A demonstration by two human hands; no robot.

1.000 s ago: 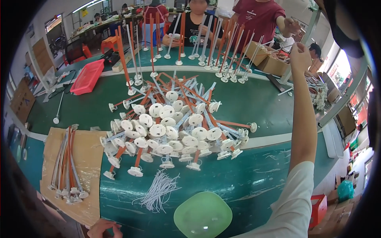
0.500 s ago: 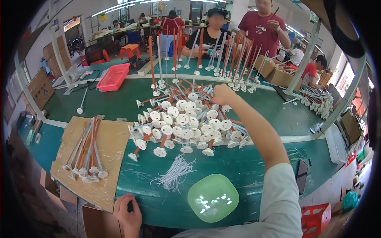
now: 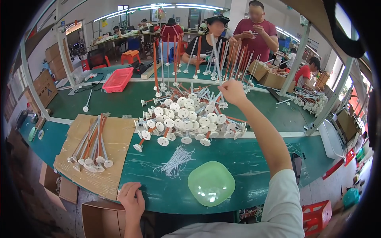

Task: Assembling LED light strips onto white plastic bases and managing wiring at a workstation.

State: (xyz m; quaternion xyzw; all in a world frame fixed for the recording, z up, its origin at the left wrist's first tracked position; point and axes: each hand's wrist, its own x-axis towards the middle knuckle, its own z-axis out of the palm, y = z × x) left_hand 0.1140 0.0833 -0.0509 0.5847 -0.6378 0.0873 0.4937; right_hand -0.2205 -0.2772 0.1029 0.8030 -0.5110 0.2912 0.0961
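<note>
My right hand (image 3: 233, 92) reaches over the far side of a heap of parts and is closed on a grey rod (image 3: 216, 57) that stands nearly upright. A white disc below the fingers seems to be its foot. The heap holds many white round discs (image 3: 183, 113) on grey and orange rods, lying every way. At the table's near edge my left hand (image 3: 133, 198) rests half curled, its thumb apart from the fingers and nothing visible in it. Between me and the heap lie a bundle of thin white strips (image 3: 176, 162) and a green rounded-square dish (image 3: 211, 183).
Cardboard (image 3: 119, 139) at left carries several grey and orange rods (image 3: 95, 142). Beyond the heap, rods stand upright in rows (image 3: 197, 57). A red basket (image 3: 118, 80) sits far left, a phone (image 3: 297, 166) at right. Two people stand across the table; another sits at right.
My right hand has risen slightly and moved right, bringing a grey rod up from the heap. My left hand's fingers have shifted a little. The standing person in red now has both hands together.
</note>
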